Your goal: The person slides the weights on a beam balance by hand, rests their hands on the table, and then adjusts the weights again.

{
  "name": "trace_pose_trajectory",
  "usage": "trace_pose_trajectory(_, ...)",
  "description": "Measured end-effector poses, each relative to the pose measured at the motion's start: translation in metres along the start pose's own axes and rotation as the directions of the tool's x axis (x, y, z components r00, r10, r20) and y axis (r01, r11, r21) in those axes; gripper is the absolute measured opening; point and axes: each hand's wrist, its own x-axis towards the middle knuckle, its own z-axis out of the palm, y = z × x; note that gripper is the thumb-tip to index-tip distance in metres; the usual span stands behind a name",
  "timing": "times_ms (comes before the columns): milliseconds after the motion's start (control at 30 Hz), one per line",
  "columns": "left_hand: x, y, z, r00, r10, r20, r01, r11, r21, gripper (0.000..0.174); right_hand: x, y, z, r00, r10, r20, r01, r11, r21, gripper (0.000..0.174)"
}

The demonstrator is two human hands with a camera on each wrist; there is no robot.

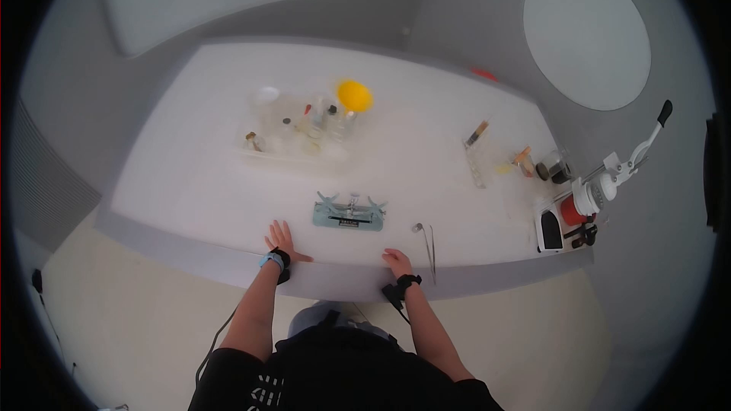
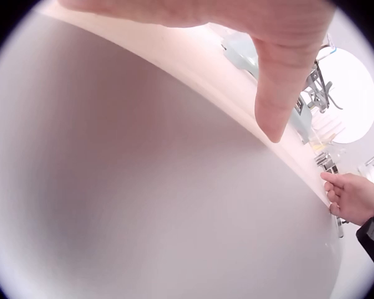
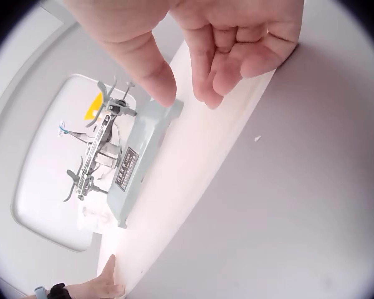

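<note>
My left hand (image 1: 282,242) rests at the table's front edge, its fingers straight and the thumb pointing right. To its right, my right hand (image 1: 397,261) lies at the same edge with loosely curled fingers; nothing shows in it in the right wrist view. Between and beyond the hands stands a pale green beam balance (image 1: 349,221) with a dark label on its base and no pans on its arms. Tweezers (image 1: 433,247) and a slim metal tool with a rounded end (image 1: 418,227) lie just right of my right hand.
A clear tray (image 1: 266,155) of small bottles stands at the back left, beside a yellow bowl-like item (image 1: 354,96). At right are a clear rack (image 1: 475,166), a jar with dark contents (image 1: 560,173) and a white lever press (image 1: 601,189) near the table's corner.
</note>
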Motion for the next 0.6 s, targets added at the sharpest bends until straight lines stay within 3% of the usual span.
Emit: trace_pose_trajectory(600,-0.0066,0.0003,-0.0053,0.998,0.052,-0.045,-0.055,0.996,-0.068,0.125,0.0079,0.0095,0.0083,0.991,0.056,-0.121,-0.062,0.997,-0.046,0.025)
